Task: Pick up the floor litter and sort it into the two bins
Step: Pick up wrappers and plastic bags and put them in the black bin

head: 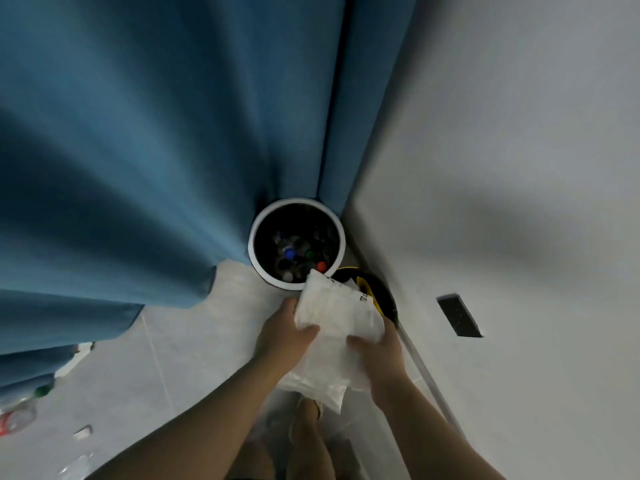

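Head view. Both hands grip one crumpled white plastic packet, held above the floor. The left hand has its thumb curled over the packet's left edge. The right hand has its fingers curled round the right side. The packet's long axis runs away from the person, and its far end overlaps the near rim of the white-rimmed bin, which holds bottles. The packet partly covers the yellow-rimmed bin. Loose bottles lie far left.

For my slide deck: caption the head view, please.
Left hand and right hand grip crumpled white packaging near the bottle-filled bin.
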A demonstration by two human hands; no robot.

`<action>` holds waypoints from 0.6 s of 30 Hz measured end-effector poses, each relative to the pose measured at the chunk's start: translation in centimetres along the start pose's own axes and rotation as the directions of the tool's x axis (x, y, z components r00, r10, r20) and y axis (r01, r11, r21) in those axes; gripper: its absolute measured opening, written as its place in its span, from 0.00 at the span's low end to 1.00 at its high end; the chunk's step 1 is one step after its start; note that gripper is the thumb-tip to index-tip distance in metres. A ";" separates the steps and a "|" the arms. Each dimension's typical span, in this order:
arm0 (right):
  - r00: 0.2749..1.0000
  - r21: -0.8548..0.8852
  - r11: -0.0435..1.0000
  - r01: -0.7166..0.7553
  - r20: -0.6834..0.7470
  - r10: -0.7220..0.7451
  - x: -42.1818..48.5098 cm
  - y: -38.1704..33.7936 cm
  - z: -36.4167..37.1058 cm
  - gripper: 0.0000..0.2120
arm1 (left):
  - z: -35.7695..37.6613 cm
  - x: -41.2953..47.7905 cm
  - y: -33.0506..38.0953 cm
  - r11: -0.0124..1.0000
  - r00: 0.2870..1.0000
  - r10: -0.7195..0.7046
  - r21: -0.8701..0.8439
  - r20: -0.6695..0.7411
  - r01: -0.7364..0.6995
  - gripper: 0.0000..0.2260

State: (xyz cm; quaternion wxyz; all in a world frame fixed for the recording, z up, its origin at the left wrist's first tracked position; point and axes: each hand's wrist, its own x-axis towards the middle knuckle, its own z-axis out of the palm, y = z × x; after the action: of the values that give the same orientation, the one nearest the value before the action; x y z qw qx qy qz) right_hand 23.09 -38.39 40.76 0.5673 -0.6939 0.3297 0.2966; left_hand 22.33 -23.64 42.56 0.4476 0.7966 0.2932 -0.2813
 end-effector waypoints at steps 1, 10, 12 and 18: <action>1.000 0.007 1.000 -0.014 -0.011 0.014 1.0 0.3 -0.5 0.27 | 0.7 1.0 0.1 1.000 1.000 -0.001 0.017 0.013 0.001 0.23; 0.991 0.031 0.997 -0.066 -0.113 0.069 12.8 3.2 -1.5 0.27 | 7.4 13.0 -0.7 0.993 0.998 0.019 0.111 0.055 -0.025 0.23; 0.988 0.023 0.997 -0.078 -0.131 0.080 15.9 4.3 -1.3 0.26 | 9.0 16.0 -1.7 0.993 0.998 0.007 0.121 0.064 -0.015 0.22; 0.983 -0.107 0.992 -0.075 -0.174 0.055 24.0 8.4 -0.4 0.26 | 13.6 23.2 -5.6 0.982 0.990 -0.064 0.185 0.127 0.040 0.22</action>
State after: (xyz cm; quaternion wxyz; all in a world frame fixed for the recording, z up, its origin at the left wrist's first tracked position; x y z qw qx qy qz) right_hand 30.98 -42.83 16.98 0.4869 -0.7366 0.3823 0.2726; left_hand 31.34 -28.16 16.99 0.3840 0.8059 0.2567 -0.3705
